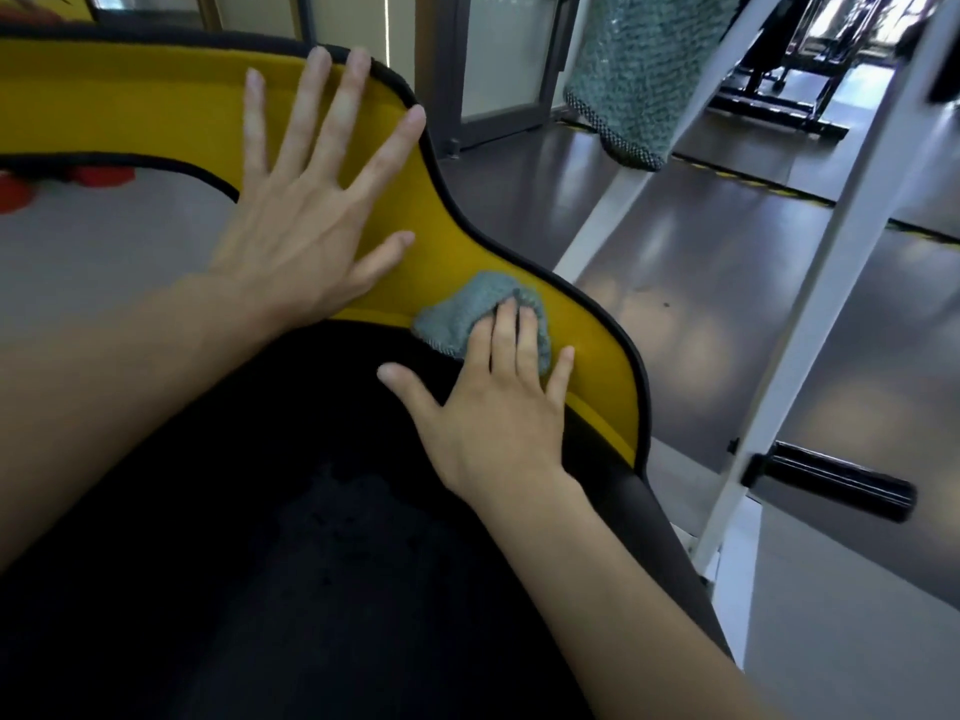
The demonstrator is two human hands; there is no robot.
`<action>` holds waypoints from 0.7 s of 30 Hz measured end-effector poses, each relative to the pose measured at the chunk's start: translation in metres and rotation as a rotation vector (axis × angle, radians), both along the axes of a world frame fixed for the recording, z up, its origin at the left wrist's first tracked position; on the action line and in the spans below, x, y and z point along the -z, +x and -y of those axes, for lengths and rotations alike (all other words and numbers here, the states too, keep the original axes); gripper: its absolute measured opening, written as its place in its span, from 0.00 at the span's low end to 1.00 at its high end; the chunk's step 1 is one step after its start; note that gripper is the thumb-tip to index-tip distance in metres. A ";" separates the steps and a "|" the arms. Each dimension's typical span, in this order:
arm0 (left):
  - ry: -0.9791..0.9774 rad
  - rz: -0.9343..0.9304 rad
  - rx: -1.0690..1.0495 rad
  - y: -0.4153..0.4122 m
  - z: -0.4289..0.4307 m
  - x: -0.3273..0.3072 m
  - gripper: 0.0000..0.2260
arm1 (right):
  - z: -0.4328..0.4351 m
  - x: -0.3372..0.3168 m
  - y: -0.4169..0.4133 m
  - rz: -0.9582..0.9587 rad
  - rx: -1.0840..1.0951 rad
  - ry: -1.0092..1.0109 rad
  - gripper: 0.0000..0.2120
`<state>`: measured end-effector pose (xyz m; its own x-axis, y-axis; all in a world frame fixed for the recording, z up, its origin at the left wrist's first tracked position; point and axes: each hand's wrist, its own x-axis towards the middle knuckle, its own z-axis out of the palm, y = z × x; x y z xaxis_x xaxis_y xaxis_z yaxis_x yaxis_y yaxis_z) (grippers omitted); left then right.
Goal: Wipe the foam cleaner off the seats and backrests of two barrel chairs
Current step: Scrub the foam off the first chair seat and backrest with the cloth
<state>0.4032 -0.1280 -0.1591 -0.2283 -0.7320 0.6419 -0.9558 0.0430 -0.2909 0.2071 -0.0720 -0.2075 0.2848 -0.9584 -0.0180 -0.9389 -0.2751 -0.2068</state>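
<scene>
Right hand (493, 402) is flat, fingers straight, pressing the grey cloth (457, 319) into the crease where the yellow backrest (156, 111) meets the black seat (260, 537), over on the right. Left hand (306, 226) is spread wide, palm on the backrest further left, holding nothing, just bracing. I'd use even pressure, follow the curve along that seam, and refold to a clean face often. Can't really make out foam, maybe faint specks on the near seat.
</scene>
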 end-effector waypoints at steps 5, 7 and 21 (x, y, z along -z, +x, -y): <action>0.002 0.006 0.002 0.002 -0.001 -0.002 0.37 | 0.004 -0.003 0.004 0.024 -0.004 0.136 0.51; 0.000 0.006 -0.004 0.003 -0.001 -0.001 0.37 | 0.007 -0.009 0.005 0.092 -0.017 -0.027 0.49; 0.004 0.081 -0.007 0.011 -0.002 -0.005 0.35 | 0.022 -0.007 0.024 -0.004 -0.100 -0.092 0.50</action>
